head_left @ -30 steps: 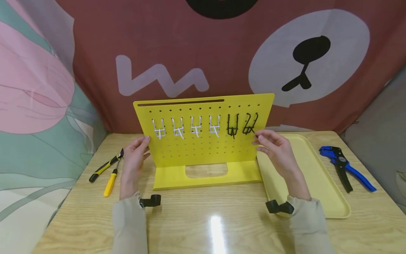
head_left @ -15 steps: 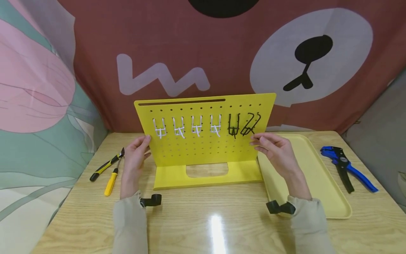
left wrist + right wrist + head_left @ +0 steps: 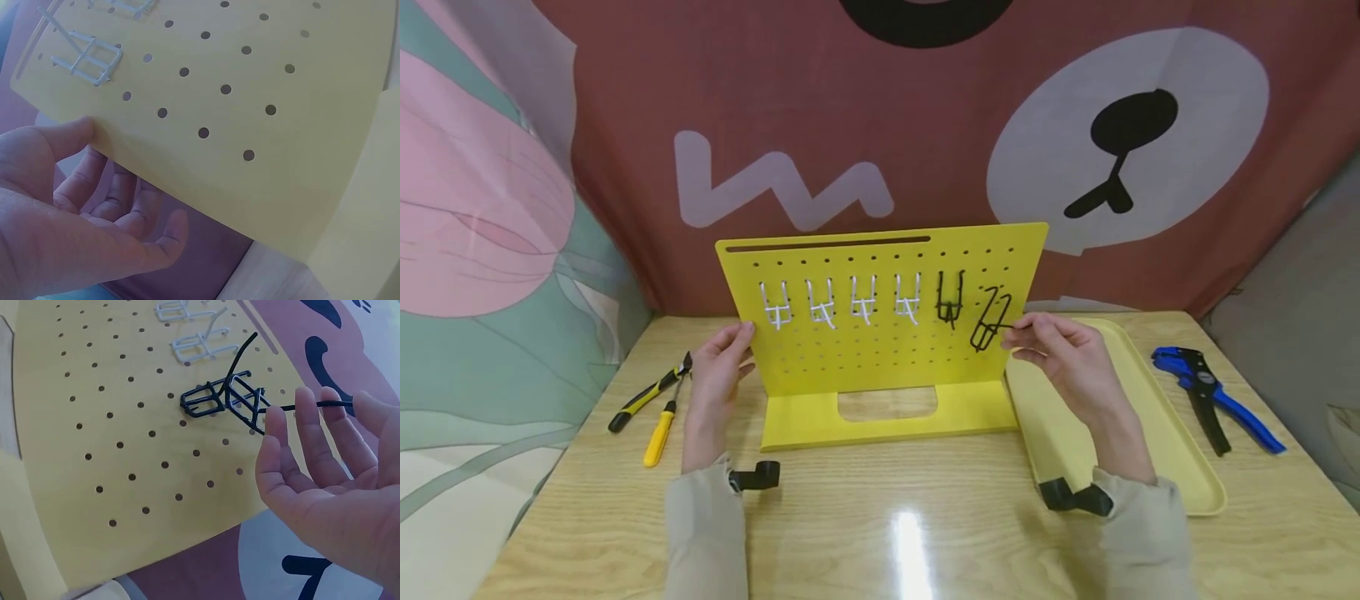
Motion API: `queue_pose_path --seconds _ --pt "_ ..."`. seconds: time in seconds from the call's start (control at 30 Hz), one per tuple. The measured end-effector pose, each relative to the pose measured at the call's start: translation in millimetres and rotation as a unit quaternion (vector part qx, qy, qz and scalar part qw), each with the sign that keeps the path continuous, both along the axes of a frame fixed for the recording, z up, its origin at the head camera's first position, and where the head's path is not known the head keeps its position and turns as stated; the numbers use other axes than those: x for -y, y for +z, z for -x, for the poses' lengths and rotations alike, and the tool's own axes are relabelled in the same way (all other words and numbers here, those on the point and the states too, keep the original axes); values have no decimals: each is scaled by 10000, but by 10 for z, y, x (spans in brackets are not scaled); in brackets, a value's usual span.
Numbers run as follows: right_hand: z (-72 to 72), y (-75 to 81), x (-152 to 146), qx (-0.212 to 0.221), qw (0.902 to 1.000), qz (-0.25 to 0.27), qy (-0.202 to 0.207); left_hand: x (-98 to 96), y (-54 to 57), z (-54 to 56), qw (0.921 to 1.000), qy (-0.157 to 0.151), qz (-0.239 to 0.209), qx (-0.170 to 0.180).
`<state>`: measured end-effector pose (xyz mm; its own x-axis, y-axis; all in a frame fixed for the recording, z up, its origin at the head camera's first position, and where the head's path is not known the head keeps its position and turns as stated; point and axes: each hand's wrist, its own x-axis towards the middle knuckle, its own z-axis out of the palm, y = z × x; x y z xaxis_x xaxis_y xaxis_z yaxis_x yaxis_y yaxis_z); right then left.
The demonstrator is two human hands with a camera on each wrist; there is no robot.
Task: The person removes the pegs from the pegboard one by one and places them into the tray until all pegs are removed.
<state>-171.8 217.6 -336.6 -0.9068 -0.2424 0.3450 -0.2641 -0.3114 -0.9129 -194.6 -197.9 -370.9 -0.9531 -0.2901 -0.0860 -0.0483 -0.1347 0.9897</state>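
Observation:
A yellow pegboard (image 3: 831,382) stands on the table with several white wire hooks (image 3: 863,307) and one black wire hook (image 3: 950,313) in its upper rows. My left hand (image 3: 717,371) holds the board's left edge; in the left wrist view the thumb (image 3: 75,134) lies at the edge and the other fingers curl beside it. My right hand (image 3: 1071,362) pinches the prong of a second black hook (image 3: 990,323), by the board's right side. This hook tilts, and its upper bent ends look clear of the holes in the head view.
A pale yellow tray (image 3: 1206,492) lies right of the board, partly under my right forearm. Blue-and-black wire strippers (image 3: 1206,383) are further right. Yellow-and-black cutters (image 3: 647,398) and a yellow-handled screwdriver (image 3: 658,437) lie left. A printed cloth (image 3: 925,125) hangs behind.
The right black hook has tilted, then dropped lower, away from its upper holes, with my right hand still pinching it. That hand has shifted slightly right. My left hand has stayed on the board's edge.

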Motion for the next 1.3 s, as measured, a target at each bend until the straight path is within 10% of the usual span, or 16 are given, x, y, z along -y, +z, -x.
queue_pose_path --seconds 0.77,1.3 --pt "135 -126 -680 779 9866 -1422 -165 27 9 -11 10000 -18 14 67" --pt "491 -508 -824 1427 9350 -3151 -782 4 24 -32 9999 -113 -4 -1"
